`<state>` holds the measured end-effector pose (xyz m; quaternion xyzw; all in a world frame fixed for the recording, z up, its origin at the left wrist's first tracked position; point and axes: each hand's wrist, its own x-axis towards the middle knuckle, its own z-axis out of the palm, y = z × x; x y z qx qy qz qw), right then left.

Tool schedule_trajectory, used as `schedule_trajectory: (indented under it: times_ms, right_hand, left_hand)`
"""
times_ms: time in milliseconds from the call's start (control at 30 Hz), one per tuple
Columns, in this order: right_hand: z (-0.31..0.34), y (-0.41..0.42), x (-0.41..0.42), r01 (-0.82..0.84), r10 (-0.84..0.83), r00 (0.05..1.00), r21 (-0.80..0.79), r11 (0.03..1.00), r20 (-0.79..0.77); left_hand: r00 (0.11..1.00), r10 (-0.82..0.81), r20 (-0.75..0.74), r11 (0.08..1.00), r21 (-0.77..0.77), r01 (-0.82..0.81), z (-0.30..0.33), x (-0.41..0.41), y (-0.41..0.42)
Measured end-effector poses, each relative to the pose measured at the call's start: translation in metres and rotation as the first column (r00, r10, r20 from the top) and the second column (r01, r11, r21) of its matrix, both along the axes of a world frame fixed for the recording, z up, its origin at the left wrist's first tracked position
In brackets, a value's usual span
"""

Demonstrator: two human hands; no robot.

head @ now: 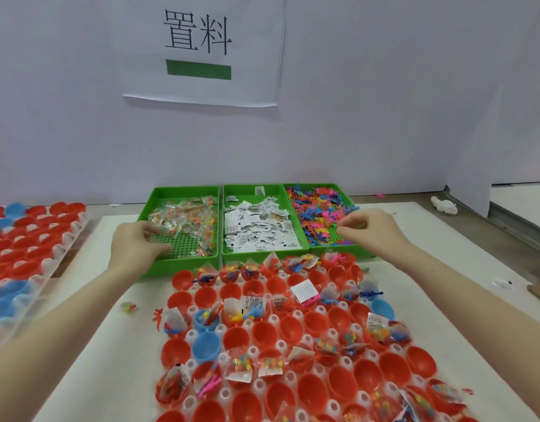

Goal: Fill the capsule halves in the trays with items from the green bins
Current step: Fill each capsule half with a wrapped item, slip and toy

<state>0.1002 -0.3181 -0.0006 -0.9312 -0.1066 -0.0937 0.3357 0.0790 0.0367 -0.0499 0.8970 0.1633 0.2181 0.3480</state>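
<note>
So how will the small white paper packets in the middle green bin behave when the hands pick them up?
The white packets look flat and thin, so probably very light. They lie overlapping in the middle green bin, so a pinch may lift several together. Their bent corners suggest they flex and crumple easily.

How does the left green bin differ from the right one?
The left green bin holds clear packets of small mixed-colour bits; the right green bin holds loose pink, blue and orange plastic figures. The left bin's gridded floor shows bare near the front; the right bin's floor is mostly covered. The left hand reaches into the left bin, the right hand into the right. Both are shallow green trays.
</note>
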Motion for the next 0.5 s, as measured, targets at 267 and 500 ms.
schedule_trajectory:
  times_ms: [267,500]
  right_hand:
    - [-0.031,0.023,0.055,0.111,-0.14,0.985,-0.251,0.962,-0.103]
    - [-0.04,0.033,0.058,0.21,-0.235,0.965,-0.193,0.959,-0.119]
  left_hand:
    - [0.987,0.011,0.159,0.999,-0.042,-0.004,-0.007,-0.014,0.009]
    - [0.958,0.1,0.27,0.986,-0.153,-0.06,-0.001,-0.018,0.008]
